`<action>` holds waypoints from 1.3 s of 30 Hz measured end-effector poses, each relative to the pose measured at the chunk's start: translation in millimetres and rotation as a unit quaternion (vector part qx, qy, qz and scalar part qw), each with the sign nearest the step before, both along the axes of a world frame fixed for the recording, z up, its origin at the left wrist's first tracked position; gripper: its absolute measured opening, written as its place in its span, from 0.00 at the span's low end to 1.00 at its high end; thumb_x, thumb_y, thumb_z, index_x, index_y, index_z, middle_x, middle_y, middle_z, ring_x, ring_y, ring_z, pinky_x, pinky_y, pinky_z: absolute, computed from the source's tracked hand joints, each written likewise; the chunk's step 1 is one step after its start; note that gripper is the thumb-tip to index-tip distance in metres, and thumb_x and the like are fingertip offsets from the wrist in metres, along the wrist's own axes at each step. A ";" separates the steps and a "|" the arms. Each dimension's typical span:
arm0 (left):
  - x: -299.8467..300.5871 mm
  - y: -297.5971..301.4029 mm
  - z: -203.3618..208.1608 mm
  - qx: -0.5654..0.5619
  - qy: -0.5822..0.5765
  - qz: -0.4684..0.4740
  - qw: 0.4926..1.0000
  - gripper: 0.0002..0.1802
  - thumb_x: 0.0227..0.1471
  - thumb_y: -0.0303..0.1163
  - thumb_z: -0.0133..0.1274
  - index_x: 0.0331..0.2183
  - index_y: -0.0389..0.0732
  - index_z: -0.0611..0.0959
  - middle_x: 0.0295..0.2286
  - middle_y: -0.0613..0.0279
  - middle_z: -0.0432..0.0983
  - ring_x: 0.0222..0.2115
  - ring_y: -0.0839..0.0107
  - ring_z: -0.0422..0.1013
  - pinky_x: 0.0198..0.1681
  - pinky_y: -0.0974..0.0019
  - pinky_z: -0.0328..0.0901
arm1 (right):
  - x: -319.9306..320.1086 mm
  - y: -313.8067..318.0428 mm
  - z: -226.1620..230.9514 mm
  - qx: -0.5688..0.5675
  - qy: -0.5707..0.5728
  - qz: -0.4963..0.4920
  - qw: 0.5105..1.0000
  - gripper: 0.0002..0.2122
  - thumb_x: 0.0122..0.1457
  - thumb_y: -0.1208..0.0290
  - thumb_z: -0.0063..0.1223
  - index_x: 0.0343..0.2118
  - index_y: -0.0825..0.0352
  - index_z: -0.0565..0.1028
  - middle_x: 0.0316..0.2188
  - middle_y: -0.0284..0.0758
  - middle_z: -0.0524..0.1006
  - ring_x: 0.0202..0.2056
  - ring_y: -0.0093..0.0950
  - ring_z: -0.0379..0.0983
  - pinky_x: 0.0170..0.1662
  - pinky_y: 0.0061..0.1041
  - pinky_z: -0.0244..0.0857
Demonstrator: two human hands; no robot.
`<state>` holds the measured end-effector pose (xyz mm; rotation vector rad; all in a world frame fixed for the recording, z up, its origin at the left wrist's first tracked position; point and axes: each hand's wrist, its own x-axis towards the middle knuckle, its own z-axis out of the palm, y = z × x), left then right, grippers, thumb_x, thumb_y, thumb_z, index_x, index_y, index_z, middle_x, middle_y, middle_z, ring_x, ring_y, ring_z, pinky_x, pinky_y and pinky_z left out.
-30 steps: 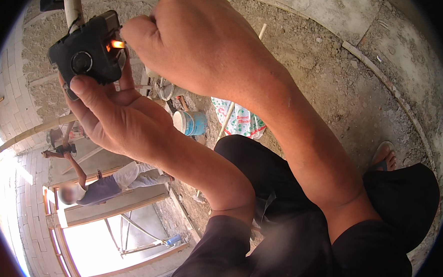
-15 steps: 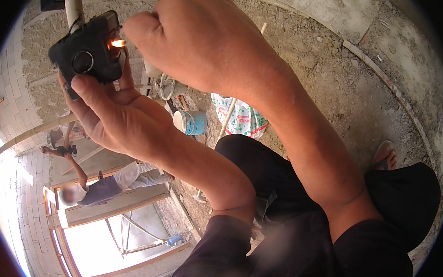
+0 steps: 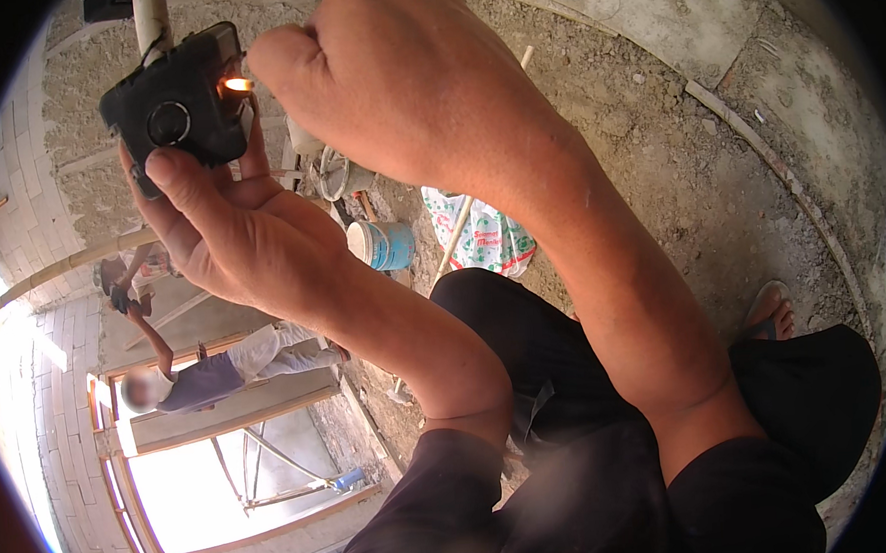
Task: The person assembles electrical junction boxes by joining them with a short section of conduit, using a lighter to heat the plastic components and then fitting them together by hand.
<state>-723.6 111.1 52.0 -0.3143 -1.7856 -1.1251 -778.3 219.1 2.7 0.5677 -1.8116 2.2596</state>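
Observation:
My left hand (image 3: pixel 250 231) grips a squarish black plastic housing (image 3: pixel 135 132) from below, its thumb on the lower face. A round ring marks the front of this housing, and a pale pipe (image 3: pixel 152 26) meets its top edge. Beside the housing's right edge burns a small orange flame (image 3: pixel 237 85). My right hand (image 3: pixel 383 79) is closed in a fist just right of that flame. The back of the hand hides whatever its fingers hold.
Below lies rough earth ground with a blue bucket (image 3: pixel 393 245), a printed white bag (image 3: pixel 491 236) and a thin pole (image 3: pixel 453 241) across it. A person (image 3: pixel 203 384) with raised arms stands by a wall opening at left. A bamboo pole (image 3: pixel 62 279) crosses the left side.
The black housing has shifted very slightly right, with the flame still beside it. My hands hold nearly the same pose. The other person's raised arms have moved a little.

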 end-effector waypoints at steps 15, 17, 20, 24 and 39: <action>-2.1 -1.3 1.6 -0.004 0.010 -0.001 1.000 0.25 0.64 0.38 0.53 0.52 0.27 0.72 0.40 0.45 0.79 0.41 0.61 0.79 0.41 0.62 0.79 | -0.3 3.2 0.1 0.003 0.006 0.009 1.000 0.21 0.59 0.60 0.50 0.15 0.72 0.78 0.14 0.50 0.76 0.19 0.44 0.78 0.26 0.40 0.75; -1.9 -1.2 1.1 -0.006 0.011 -0.004 1.000 0.24 0.64 0.38 0.53 0.52 0.27 0.72 0.40 0.45 0.79 0.40 0.61 0.79 0.41 0.62 0.79 | 0.0 2.4 0.3 0.002 0.007 0.011 1.000 0.21 0.59 0.60 0.49 0.15 0.72 0.78 0.14 0.50 0.76 0.19 0.44 0.78 0.26 0.40 0.75; -1.4 0.6 1.8 -0.005 0.013 0.002 1.000 0.25 0.64 0.39 0.53 0.52 0.27 0.72 0.40 0.45 0.79 0.41 0.61 0.79 0.42 0.61 0.79 | -0.4 2.7 0.1 -0.001 0.007 0.017 1.000 0.22 0.60 0.60 0.49 0.15 0.72 0.78 0.14 0.50 0.76 0.19 0.44 0.78 0.26 0.40 0.75; -0.5 0.2 2.6 -0.008 0.016 0.002 1.000 0.25 0.64 0.38 0.52 0.52 0.27 0.71 0.40 0.45 0.79 0.41 0.61 0.79 0.42 0.61 0.79 | 0.4 3.3 0.3 0.000 0.008 0.022 1.000 0.22 0.60 0.60 0.49 0.16 0.72 0.78 0.15 0.50 0.77 0.19 0.44 0.78 0.27 0.41 0.75; 5.6 1.7 5.3 -0.003 0.011 0.008 1.000 0.19 0.64 0.38 0.52 0.45 0.30 0.75 0.38 0.49 0.77 0.40 0.62 0.78 0.48 0.53 0.77 | 3.5 3.3 2.1 0.010 0.017 0.016 1.000 0.21 0.60 0.60 0.50 0.16 0.72 0.79 0.16 0.50 0.77 0.20 0.44 0.79 0.27 0.41 0.75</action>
